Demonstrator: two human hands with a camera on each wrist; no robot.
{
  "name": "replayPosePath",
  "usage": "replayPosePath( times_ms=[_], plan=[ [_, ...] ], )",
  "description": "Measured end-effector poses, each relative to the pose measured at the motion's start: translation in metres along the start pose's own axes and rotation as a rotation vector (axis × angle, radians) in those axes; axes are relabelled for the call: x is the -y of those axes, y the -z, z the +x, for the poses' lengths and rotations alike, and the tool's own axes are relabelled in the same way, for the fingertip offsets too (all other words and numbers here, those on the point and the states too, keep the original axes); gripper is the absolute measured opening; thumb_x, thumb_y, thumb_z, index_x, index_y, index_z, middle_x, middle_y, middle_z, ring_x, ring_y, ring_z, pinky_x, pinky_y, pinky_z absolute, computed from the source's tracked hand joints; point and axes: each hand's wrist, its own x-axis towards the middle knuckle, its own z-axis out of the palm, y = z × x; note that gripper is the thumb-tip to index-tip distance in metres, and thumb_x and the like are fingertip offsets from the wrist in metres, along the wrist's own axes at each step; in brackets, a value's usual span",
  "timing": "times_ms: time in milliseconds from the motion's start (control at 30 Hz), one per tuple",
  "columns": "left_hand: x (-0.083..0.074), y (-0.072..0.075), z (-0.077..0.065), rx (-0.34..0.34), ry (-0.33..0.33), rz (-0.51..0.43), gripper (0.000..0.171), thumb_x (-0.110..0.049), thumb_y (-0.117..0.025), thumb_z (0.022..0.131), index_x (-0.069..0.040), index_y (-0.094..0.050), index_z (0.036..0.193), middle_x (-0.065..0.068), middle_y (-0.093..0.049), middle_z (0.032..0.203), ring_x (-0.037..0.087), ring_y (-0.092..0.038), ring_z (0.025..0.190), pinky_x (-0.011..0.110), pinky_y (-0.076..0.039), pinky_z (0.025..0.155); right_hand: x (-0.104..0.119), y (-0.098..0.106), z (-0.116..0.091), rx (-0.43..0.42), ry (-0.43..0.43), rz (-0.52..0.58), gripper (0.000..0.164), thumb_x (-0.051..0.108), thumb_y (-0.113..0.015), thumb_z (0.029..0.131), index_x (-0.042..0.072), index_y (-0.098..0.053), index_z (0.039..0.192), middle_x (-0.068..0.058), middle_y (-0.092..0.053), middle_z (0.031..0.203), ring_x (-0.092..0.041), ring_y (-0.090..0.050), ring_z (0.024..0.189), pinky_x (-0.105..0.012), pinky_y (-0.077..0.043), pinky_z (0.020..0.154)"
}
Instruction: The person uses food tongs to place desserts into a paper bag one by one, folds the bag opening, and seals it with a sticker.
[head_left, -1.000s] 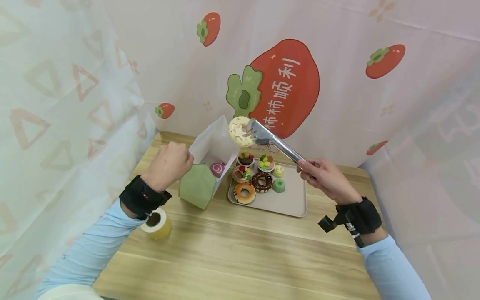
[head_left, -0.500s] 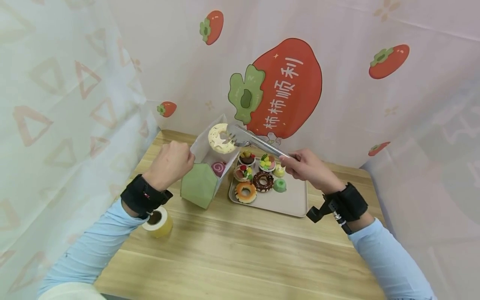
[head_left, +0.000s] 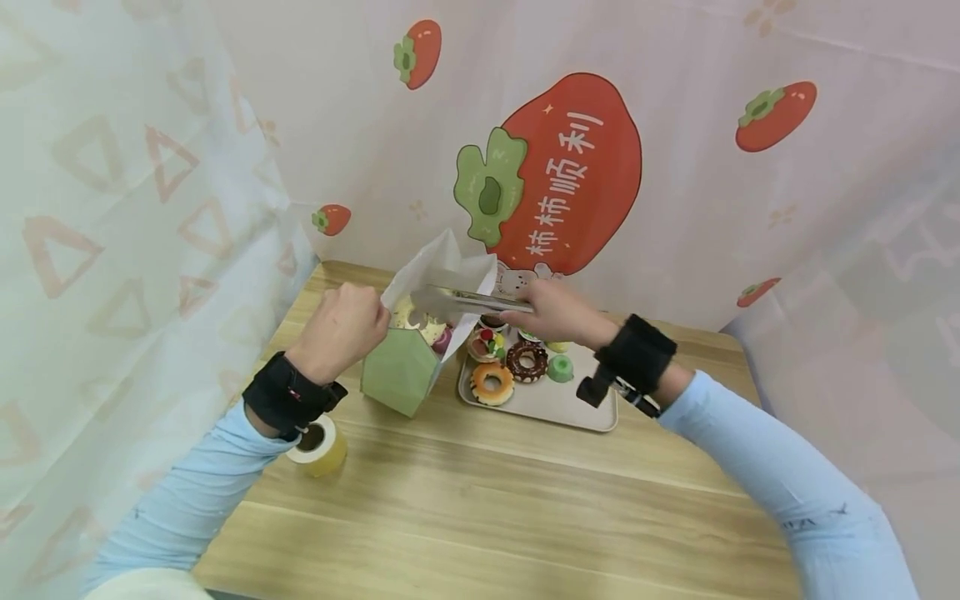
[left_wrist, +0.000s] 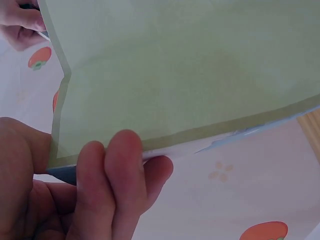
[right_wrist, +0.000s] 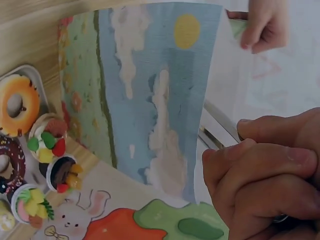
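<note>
My left hand (head_left: 341,332) pinches the top edge of a paper bag (head_left: 401,372), green on the front and white inside; the left wrist view shows thumb and fingers on its edge. My right hand (head_left: 558,310) grips metal tongs (head_left: 480,302), whose head reaches into the mouth of the bag. A cream-coloured doughnut (head_left: 433,328) lies at the tongs' tips inside, partly hidden by the bag front. Beside it a purple swirled pastry (head_left: 444,340) shows. In the right wrist view the bag's painted side (right_wrist: 145,95) hides the tongs' tips.
Right of the bag, a tray (head_left: 555,408) holds a chocolate doughnut (head_left: 527,362), a plain doughnut (head_left: 492,384), a green sweet (head_left: 560,367) and fruit tarts (head_left: 487,344). A yellow tape roll (head_left: 324,450) stands near the left wrist. A patterned curtain (head_left: 675,208) backs the table.
My right hand has moved left and the tongs have carried the cream doughnut from above the tray down into the bag. The left hand has stayed at the bag edge.
</note>
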Motion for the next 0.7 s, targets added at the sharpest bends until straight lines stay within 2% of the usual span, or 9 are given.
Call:
replayPosePath(
  times_ms=[133,233,300,400,467,567,700],
  plan=[
    [-0.001,0.0,-0.001,-0.01,-0.017,0.012,0.03,-0.002,-0.051,0.087,-0.003,-0.052,0.058,0.0,-0.035,0.054,0.015,-0.038,0.045,0.03,-0.035,0.041,0.011,-0.003,0.021,0.048,0.024,-0.029,0.024,0.022,-0.065,0.095,0.002,-0.072,0.107,-0.004,-0.064,0.075,-0.011,-0.049,0.057,-0.022,-0.037,0.054],
    [-0.001,0.0,0.0,-0.024,-0.029,0.023,0.034,-0.001,-0.051,0.087,-0.007,-0.047,0.054,-0.001,-0.033,0.054,0.016,-0.037,0.046,0.031,-0.036,0.042,0.019,-0.004,0.03,0.098,0.044,-0.026,0.029,0.019,-0.065,0.095,0.002,-0.067,0.118,-0.008,-0.07,0.091,-0.013,-0.054,0.064,-0.022,-0.041,0.058],
    [-0.003,-0.001,0.0,-0.027,-0.034,0.027,0.037,-0.001,-0.051,0.087,-0.009,-0.044,0.052,-0.001,-0.033,0.054,0.016,-0.038,0.047,0.031,-0.037,0.043,0.023,-0.003,0.034,0.153,0.04,-0.046,0.028,0.019,-0.064,0.095,0.002,-0.067,0.117,-0.006,-0.067,0.091,-0.013,-0.053,0.065,-0.023,-0.041,0.059],
    [-0.004,-0.002,0.001,-0.023,-0.038,0.036,0.04,-0.001,-0.051,0.088,-0.012,-0.039,0.05,-0.002,-0.031,0.054,0.016,-0.037,0.047,0.03,-0.036,0.043,0.029,-0.002,0.039,0.246,0.012,-0.071,0.02,0.021,-0.063,0.096,0.003,-0.067,0.104,-0.002,-0.06,0.077,-0.012,-0.05,0.06,-0.023,-0.039,0.057],
    [-0.005,-0.003,0.001,-0.018,-0.04,0.04,0.043,-0.001,-0.051,0.088,-0.014,-0.036,0.05,-0.003,-0.03,0.054,0.015,-0.036,0.047,0.029,-0.034,0.043,0.033,-0.001,0.042,0.279,0.005,-0.115,0.02,0.023,-0.063,0.096,0.003,-0.067,0.094,0.001,-0.054,0.07,-0.012,-0.048,0.058,-0.024,-0.038,0.056],
    [-0.006,-0.003,0.002,-0.022,-0.041,0.047,0.044,-0.001,-0.051,0.088,-0.015,-0.034,0.049,-0.003,-0.028,0.054,0.015,-0.035,0.047,0.029,-0.032,0.043,0.036,0.0,0.045,0.308,0.004,-0.146,0.021,0.024,-0.062,0.096,0.004,-0.064,0.089,0.002,-0.05,0.068,-0.012,-0.047,0.058,-0.024,-0.037,0.057],
    [-0.006,-0.005,0.001,-0.025,-0.04,0.049,0.043,-0.002,-0.051,0.087,-0.014,-0.035,0.049,-0.003,-0.029,0.054,0.016,-0.036,0.047,0.029,-0.033,0.043,0.035,0.003,0.048,0.355,-0.013,-0.125,0.023,0.027,-0.061,0.097,0.006,-0.059,0.087,0.002,-0.047,0.065,-0.013,-0.046,0.057,-0.025,-0.037,0.057]
  ],
)
